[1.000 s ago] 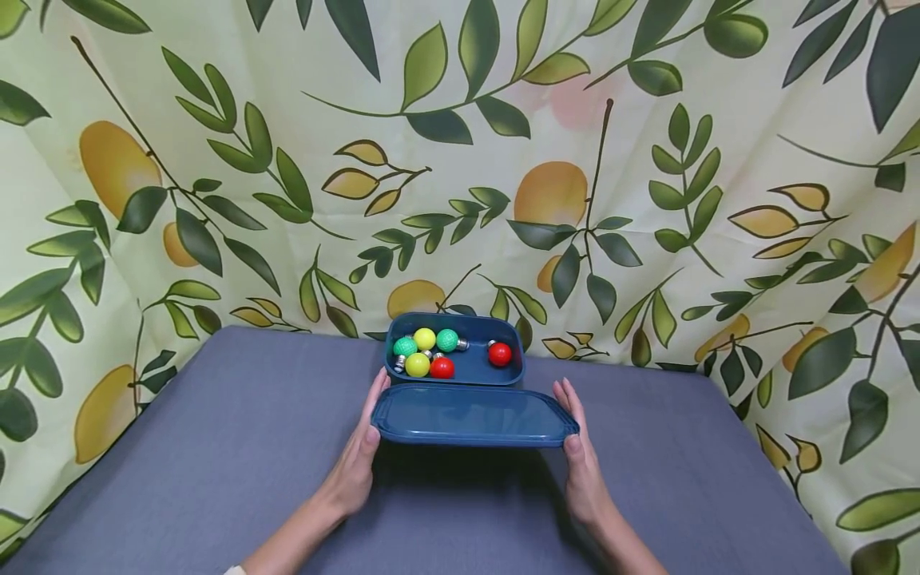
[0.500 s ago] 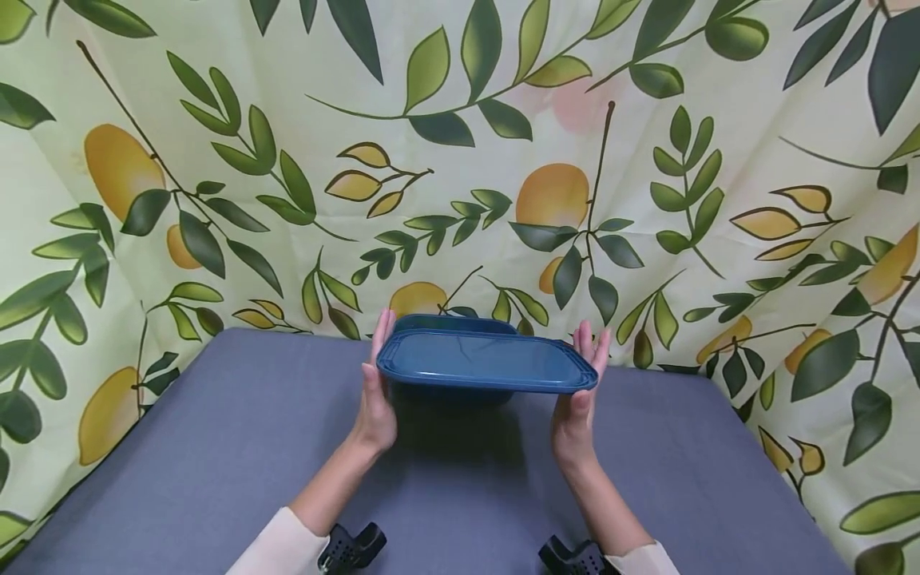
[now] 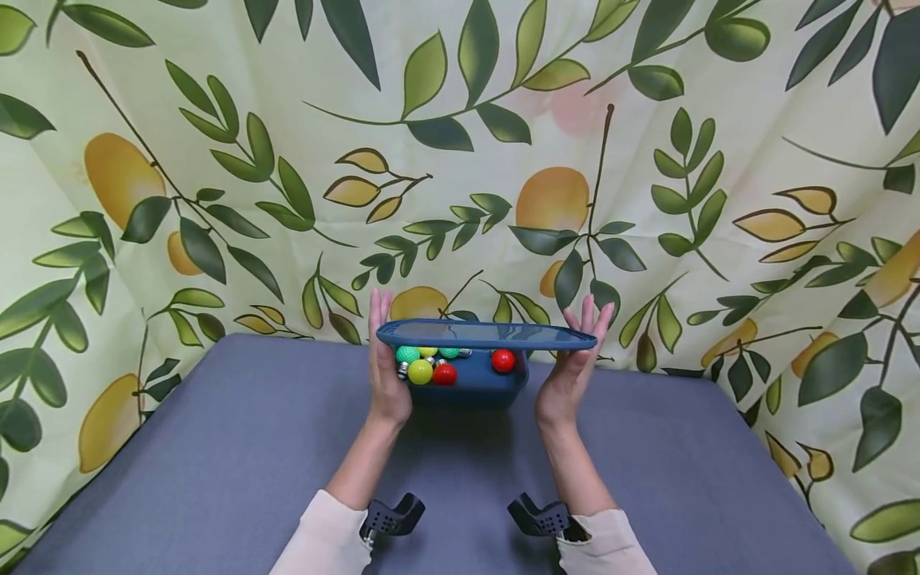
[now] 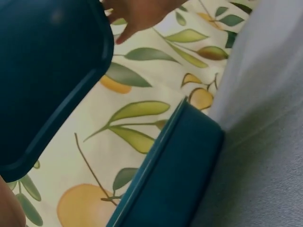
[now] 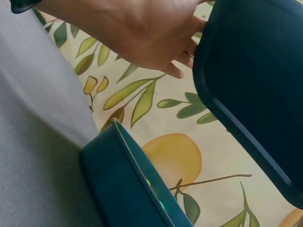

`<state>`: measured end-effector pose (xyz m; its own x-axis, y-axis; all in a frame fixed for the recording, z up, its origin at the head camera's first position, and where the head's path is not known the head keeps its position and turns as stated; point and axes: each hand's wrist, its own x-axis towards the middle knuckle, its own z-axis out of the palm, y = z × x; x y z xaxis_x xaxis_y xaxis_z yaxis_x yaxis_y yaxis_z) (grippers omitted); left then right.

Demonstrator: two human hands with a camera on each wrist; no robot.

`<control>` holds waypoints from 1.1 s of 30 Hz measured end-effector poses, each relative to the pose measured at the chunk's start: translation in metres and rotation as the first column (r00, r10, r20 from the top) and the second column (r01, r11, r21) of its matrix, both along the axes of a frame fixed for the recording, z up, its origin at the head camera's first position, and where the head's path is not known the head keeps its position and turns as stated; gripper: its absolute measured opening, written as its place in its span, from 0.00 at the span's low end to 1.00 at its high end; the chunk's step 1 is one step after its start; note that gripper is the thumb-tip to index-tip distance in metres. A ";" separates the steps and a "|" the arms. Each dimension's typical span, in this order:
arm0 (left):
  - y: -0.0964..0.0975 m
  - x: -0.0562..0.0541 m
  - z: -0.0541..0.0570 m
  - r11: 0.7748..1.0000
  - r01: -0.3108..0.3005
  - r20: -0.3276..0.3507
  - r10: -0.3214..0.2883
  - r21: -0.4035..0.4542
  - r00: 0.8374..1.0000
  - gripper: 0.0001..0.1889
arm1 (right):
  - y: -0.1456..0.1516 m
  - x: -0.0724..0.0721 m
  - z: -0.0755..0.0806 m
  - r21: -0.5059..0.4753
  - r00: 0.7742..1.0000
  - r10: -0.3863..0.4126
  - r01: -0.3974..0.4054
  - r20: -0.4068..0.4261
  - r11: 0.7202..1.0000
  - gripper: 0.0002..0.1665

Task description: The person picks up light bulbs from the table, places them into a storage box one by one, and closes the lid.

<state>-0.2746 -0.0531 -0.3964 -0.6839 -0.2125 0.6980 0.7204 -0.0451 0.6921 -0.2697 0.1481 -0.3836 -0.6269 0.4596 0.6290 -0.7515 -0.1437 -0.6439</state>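
Both hands hold a flat blue rectangular lid [image 3: 485,335] by its short ends, tilted in the air. The left hand [image 3: 388,387] grips the left end, fingers pointing up; in the right wrist view this left hand [image 5: 147,35] has fingertips behind the lid's edge. At the right end is the right hand [image 3: 564,387], its fingers spread upward. Below and behind the lid stands an uncovered blue container [image 3: 467,394] on the table. Inside it lie several small bulbs: a green bulb [image 3: 407,355], a yellow bulb [image 3: 420,371], a red bulb [image 3: 444,374] and others. The lid hides the container's back rim.
A grey-blue cloth covers the table [image 3: 216,463]. Right behind the container rises a leaf-and-fruit patterned curtain [image 3: 460,176], which also bounds both sides. A black wrist device [image 3: 394,515] sits on the left wrist, another black device [image 3: 537,515] on the right.
Both hands have carried the lid forward and up, towards the container. Half a second ago it hid the bulbs; now it is tilted flatter to view and the bulbs show beneath it.
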 end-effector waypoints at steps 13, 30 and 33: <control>-0.006 0.000 0.006 0.998 -0.026 0.023 0.028 -0.061 0.999 0.36 | -0.002 -0.002 0.001 0.062 0.998 -0.056 0.056 0.004 0.996 0.50; -0.004 0.007 0.010 0.981 -0.106 -0.034 0.102 -0.160 0.994 0.51 | 0.005 0.003 0.011 0.248 0.965 -0.243 0.259 -0.094 0.933 0.50; -0.005 0.006 0.009 0.957 -0.187 -0.110 0.165 -0.221 0.980 0.47 | 0.010 0.000 0.010 0.338 0.948 -0.282 0.317 -0.147 0.886 0.44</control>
<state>-0.2685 -0.0580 -0.3875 -0.5823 -0.1507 0.7989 0.7622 0.2404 0.6010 -0.2693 0.1582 -0.3734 -0.4267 0.3531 0.8326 -0.7804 0.3214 -0.5363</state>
